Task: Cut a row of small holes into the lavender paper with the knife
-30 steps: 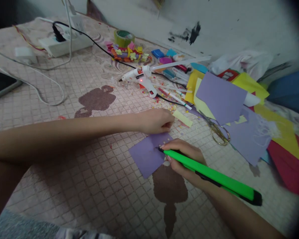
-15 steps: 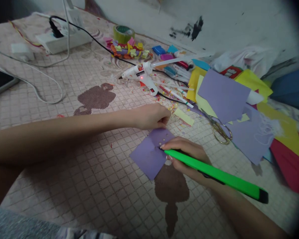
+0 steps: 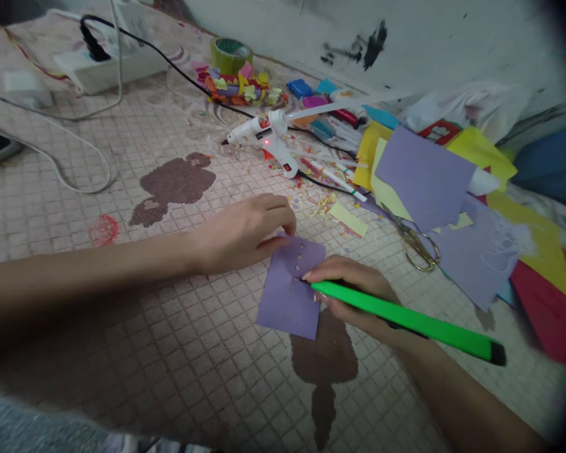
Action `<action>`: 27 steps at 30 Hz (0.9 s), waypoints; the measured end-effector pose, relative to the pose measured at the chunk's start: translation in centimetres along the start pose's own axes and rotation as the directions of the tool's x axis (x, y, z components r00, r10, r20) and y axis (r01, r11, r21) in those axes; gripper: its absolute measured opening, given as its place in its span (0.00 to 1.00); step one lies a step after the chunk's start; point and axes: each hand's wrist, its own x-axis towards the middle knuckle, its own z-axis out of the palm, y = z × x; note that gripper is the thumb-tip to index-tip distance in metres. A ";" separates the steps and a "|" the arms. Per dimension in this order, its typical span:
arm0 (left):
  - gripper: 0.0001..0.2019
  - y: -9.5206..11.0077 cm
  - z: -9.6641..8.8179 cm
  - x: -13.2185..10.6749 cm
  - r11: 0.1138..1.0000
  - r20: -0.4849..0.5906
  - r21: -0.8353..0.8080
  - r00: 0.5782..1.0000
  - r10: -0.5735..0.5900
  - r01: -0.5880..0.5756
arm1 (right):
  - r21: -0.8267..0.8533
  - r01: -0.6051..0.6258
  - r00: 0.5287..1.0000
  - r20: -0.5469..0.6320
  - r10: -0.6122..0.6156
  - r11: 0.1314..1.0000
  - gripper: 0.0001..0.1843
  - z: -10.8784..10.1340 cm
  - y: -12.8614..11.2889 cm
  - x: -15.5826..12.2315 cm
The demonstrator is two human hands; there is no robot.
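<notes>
A small purple paper piece (image 3: 287, 308) lies on the patterned cloth, with several small holes in a row near its top. My left hand (image 3: 249, 229) has its fingers curled and pinches the paper's upper left edge. In my right hand (image 3: 358, 283) is a long green craft knife (image 3: 405, 318) with a black end, held like a pen. Its dark tip touches the paper's right middle part. The fingertips partly cover the tip.
A white hot glue gun (image 3: 268, 138) with a lit red light lies beyond my hands. Scissors (image 3: 417, 248) and coloured paper sheets (image 3: 424, 173) are at right. Green tape (image 3: 231, 55) and a power strip (image 3: 108, 69) stand at the back. Cables cross the left side.
My left hand has shifted left and its fingers have opened out somewhat. The purple paper has turned, so its lower edge now faces me. The knife stays nearly in place.
</notes>
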 end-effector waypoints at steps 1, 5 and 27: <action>0.06 0.3 0.2 -0.6 0.998 0.012 -0.043 0.999 0.044 -0.044 | 0.004 -0.015 1.000 0.003 0.015 1.000 0.13 0.0 0.0 0.0; 0.11 1.2 1.6 -2.6 0.991 0.005 -0.115 0.997 0.073 -0.072 | -0.007 -0.070 0.998 0.000 0.070 0.998 0.15 -0.1 0.1 -0.1; 0.26 0.1 2.5 -3.0 0.983 0.176 -0.126 0.972 0.157 -0.135 | 0.077 -0.031 0.996 -0.086 0.038 0.997 0.13 -0.2 1.0 -0.2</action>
